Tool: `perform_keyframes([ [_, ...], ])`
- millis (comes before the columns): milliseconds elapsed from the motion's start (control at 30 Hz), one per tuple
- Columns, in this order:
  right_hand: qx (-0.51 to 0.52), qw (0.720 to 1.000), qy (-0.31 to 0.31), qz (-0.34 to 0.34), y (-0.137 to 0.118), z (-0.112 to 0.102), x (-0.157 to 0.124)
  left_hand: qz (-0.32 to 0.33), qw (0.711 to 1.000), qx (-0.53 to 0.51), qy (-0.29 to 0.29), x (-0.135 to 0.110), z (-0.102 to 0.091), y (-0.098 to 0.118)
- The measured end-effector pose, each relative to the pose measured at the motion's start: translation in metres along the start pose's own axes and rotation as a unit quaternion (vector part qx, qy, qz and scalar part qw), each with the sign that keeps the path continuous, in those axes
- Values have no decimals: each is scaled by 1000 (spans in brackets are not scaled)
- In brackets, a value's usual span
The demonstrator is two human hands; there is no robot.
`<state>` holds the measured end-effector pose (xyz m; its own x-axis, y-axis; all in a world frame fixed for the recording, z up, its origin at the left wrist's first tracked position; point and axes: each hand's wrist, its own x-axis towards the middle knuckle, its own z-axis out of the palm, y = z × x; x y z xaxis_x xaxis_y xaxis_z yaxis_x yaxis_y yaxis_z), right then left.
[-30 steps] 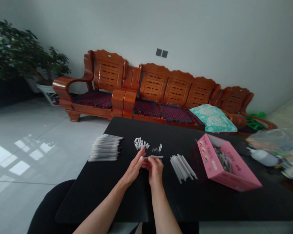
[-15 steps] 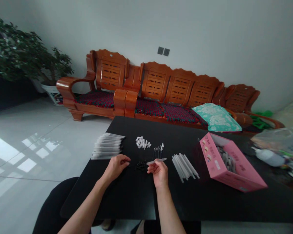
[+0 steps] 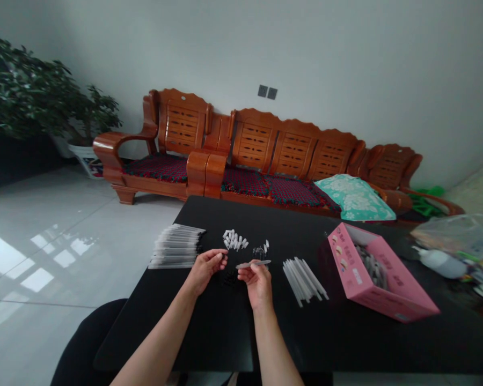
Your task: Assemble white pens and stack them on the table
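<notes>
My right hand [image 3: 257, 281] pinches a thin clear pen tube [image 3: 253, 264], held level above the black table [image 3: 209, 332]. My left hand [image 3: 206, 266] hovers just left of it with fingertips pinched together on something too small to make out. Small black parts [image 3: 230, 277] lie between the hands. Beyond them sit white caps [image 3: 234, 239] and a cluster of dark refills [image 3: 260, 250]. A row of assembled pens [image 3: 176, 245] lies at the left, loose clear tubes [image 3: 304, 277] at the right.
An open pink box [image 3: 380, 289] with grey parts lies right of the tubes. A white bottle [image 3: 437, 261] and plastic bags clutter the far right. A wooden sofa [image 3: 265, 155] stands behind the table, a potted plant [image 3: 36, 102] at the left.
My left hand left the tube, dropped to the table by the pens, then rose back toward the tube with fingers pinched. My right hand kept hold of the tube.
</notes>
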<state>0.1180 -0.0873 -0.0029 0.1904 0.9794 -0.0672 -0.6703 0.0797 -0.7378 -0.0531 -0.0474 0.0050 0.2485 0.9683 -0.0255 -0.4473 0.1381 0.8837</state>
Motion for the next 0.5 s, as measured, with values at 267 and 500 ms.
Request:
perform_keyframes([
  [267,21,1000,-14,2,13,-1,0,-9,998,-70,5,-3,3,-16],
  [500,29,1000,1,-9,12,-1,1,-8,997,-70,-4,-5,5,-15],
])
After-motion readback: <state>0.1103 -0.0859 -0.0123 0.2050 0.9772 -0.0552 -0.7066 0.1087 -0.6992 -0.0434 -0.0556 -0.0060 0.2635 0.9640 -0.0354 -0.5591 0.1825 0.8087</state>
